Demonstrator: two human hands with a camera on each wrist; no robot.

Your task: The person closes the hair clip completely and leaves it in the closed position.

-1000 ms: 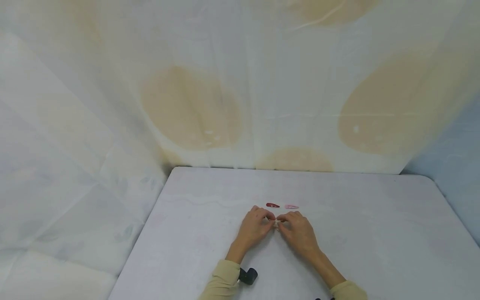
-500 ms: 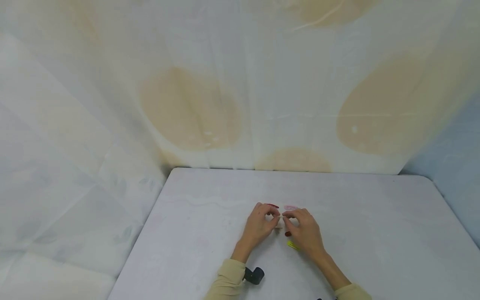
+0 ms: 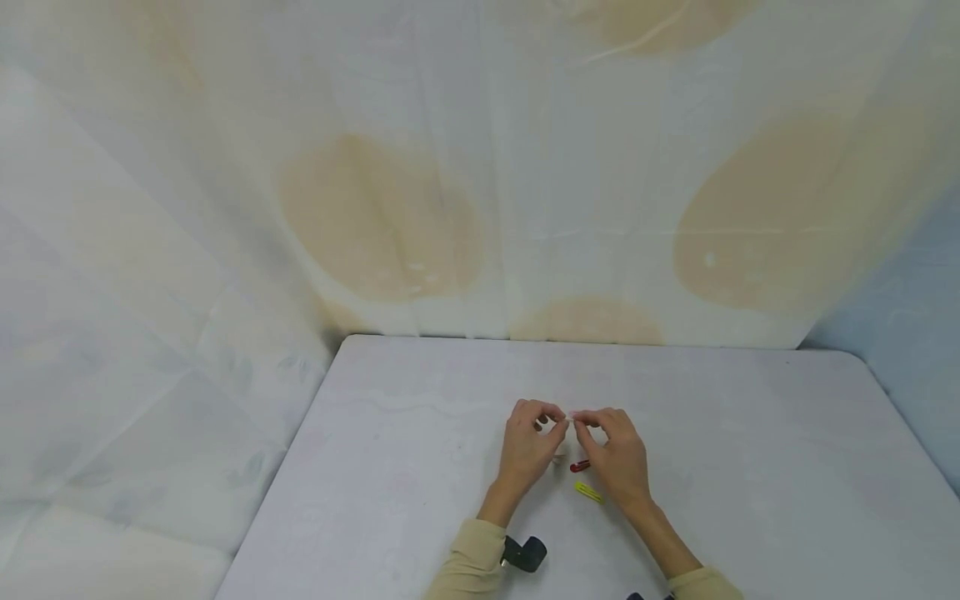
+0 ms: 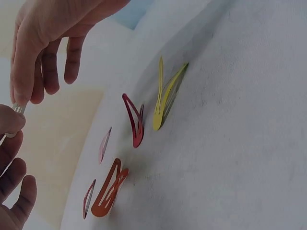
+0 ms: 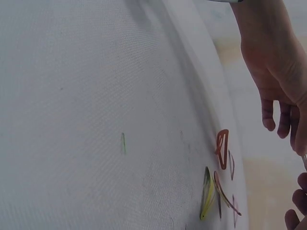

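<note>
You have lifted both hands off the table (image 3: 750, 433) since a second ago, and your left hand (image 3: 528, 446) and right hand (image 3: 617, 454) now pinch a pale hair clip (image 3: 570, 419) between their fingertips, held above the surface. That uncovers the red clip (image 3: 579, 467) and yellow clip (image 3: 588, 492) lying below, near your right hand.

Head view: bright, even, soft light, washed-out & low contrast; hardly any shadow on the counter (image 3: 750, 467), no glare. Slight bowing at frame edges. Both wrist views much dimmer, greyish. Close-up fingers (image 4: 43, 62) soft, out of focus; hair clips (image 4: 165, 96) fairly sharp w/ faint shadows. Right wrist view grainy.
</note>
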